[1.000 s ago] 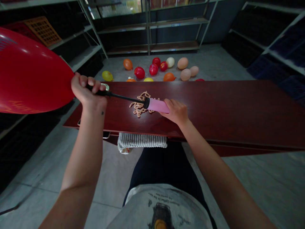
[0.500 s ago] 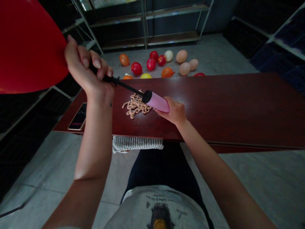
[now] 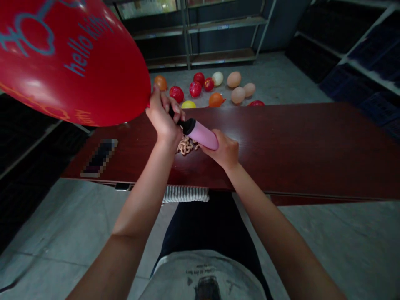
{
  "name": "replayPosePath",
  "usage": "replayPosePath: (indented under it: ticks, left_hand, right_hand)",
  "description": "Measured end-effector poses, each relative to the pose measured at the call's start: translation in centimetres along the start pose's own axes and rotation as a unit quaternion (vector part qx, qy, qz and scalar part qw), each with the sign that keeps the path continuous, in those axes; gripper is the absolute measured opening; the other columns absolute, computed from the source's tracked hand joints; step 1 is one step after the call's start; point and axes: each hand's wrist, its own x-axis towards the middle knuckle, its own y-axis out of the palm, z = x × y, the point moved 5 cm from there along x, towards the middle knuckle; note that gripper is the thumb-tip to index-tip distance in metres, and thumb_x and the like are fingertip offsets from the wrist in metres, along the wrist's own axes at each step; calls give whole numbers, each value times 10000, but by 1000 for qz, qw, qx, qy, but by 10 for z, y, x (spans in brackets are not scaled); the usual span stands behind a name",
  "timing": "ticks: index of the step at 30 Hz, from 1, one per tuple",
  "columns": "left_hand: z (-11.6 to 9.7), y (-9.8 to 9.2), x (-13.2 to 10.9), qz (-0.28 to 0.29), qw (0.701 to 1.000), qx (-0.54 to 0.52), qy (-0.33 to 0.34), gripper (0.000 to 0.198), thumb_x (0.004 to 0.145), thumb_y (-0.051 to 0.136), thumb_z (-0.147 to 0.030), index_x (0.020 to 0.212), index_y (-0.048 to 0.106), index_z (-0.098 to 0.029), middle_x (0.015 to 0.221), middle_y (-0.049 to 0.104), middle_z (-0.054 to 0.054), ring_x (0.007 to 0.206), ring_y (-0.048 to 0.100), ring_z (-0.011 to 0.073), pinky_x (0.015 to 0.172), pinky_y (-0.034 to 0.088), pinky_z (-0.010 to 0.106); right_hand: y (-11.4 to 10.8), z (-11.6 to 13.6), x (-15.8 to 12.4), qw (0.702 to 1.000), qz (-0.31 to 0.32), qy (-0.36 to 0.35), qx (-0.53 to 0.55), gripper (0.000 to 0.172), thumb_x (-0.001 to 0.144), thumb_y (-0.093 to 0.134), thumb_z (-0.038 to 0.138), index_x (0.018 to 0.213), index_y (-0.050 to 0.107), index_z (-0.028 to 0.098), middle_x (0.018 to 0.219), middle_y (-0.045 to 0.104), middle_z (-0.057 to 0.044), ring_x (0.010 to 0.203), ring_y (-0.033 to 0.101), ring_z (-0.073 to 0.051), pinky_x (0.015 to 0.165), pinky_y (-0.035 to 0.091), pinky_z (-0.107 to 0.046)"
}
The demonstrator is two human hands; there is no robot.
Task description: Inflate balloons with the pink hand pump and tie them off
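Observation:
My left hand (image 3: 167, 112) is closed round the black end of a hand balloon pump, by the neck of a big red balloon (image 3: 103, 71) printed "hello kitty". The balloon is swollen and fills the upper left. My right hand (image 3: 225, 149) grips the pink barrel of the balloon pump (image 3: 203, 135). The pump's black collar sits close against my left fingers, and hardly any rod shows between them. Under the pump lies a heap of beige, uninflated long balloons (image 3: 185, 146), partly hidden by my left hand.
A dark red table (image 3: 300, 146) stretches across in front of me, with a blurred phone (image 3: 100, 158) at its left. Several inflated balloons, among them an orange balloon (image 3: 216, 100), lie on the floor beyond. Metal shelves (image 3: 223, 56) stand behind, and a grey striped cloth (image 3: 187, 194) hangs at the near edge.
My left hand has come down and right toward the barrel, pushing the black rod in. The red balloon has moved with it and shows its print. My right hand stays nearly in place.

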Motion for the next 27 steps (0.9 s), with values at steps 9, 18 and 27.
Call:
replayPosePath:
  ticks: [9,18,27]
  left_hand:
    - [-1,-54,20,-78,992,-45,-83,415,982,387,-249,587,269,-198,459,337,-37,337,232,78,378,244,235]
    - [-27,-111,29,-157,979,-84,-99,391,978,366,-231,602,266,-190,470,332,-51,338,236,65,390,244,221]
    - [-67,-159,49,-190,971,-83,-116,327,915,364,-170,611,245,-186,490,328,-53,339,239,56,389,252,204]
  right_hand:
    - [4,15,-2,994,-17,-81,-74,449,874,582,567,1104,642,186,878,730,-65,741,661,-207,625,382,-304]
    - [7,21,-10,981,-18,-158,-109,414,879,587,542,1089,645,190,852,720,-37,715,642,-166,636,350,-283]
    - [6,31,-13,969,-30,-216,-118,352,853,637,472,1049,641,179,833,712,-36,720,641,-160,646,370,-282]
